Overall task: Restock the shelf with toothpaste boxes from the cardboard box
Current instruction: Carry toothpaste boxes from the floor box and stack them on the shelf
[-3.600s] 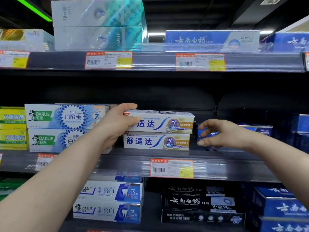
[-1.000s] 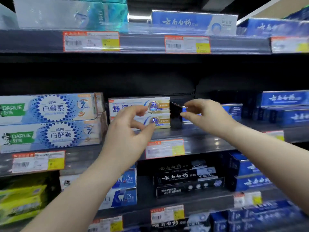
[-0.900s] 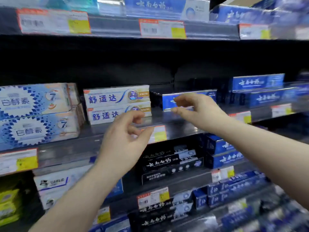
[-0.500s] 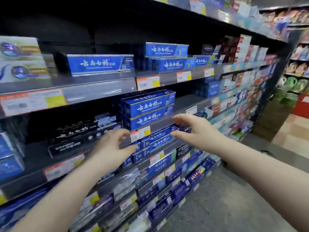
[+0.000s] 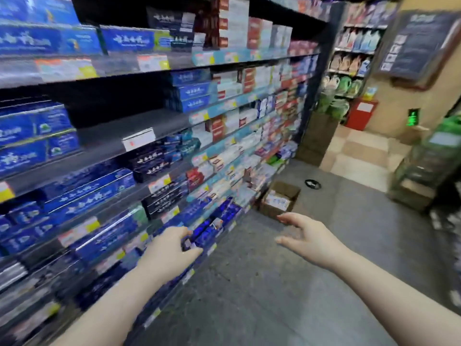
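An open cardboard box [image 5: 279,199] stands on the grey floor at the foot of the shelving, farther down the aisle, with pale toothpaste boxes [image 5: 277,202] inside. My left hand [image 5: 172,247] hangs empty, fingers spread, beside the lower shelves. My right hand [image 5: 305,236] is also empty and open over the floor, short of the cardboard box. The shelving [image 5: 149,113] on my left carries rows of blue, black, red and white toothpaste boxes. The picture is blurred by motion.
The aisle floor [image 5: 287,283] runs ahead to a tiled area. A small dark object [image 5: 313,184] lies on the floor past the box. A rack of green goods [image 5: 429,158] stands at the right, and a red cabinet [image 5: 360,114] at the far end.
My view has swung right and down, from the white toothpaste boxes on the mid shelf to the aisle floor. Both empty hands came off the shelf and dropped low; the cardboard box came into view.
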{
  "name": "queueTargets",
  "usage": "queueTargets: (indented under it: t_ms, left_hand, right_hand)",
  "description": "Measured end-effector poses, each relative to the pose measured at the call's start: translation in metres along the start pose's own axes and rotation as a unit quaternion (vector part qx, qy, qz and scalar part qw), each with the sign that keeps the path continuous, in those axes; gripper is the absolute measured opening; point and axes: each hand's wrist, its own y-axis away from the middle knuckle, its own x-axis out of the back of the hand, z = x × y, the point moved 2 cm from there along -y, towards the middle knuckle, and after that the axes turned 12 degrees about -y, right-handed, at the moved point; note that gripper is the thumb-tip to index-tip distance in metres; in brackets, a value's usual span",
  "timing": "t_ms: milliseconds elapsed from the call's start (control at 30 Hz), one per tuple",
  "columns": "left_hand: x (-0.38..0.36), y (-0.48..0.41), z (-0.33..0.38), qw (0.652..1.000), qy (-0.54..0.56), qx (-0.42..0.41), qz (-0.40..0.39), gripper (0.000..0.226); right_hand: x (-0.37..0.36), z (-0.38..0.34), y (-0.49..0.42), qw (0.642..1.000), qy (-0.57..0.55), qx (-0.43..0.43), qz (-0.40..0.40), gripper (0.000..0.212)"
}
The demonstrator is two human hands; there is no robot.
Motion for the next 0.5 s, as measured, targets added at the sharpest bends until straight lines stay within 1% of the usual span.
queueTargets:
  t_ms: [100,267,500]
  left_hand:
    - [-0.025,-0.03,0.041,0.999,-0.006,-0.015,-0.037,0.049]
    - [-0.066,-0.091,0.094,0.995,0.017,-0.027,-0.092,0.052]
    - [-0.112,-0.224,0.152,0.991,-0.008,-0.045,-0.124,0.057]
  right_hand:
    - [0.021,0.049,-0.001,0.999,0.003,-0.043,-0.001,0.056]
    - [0.05,0.122,-0.022,0.995,0.001,-0.102,0.004,0.057]
    - [0.1,0.213,-0.098,0.986,-0.009,-0.159,0.042,0.058]
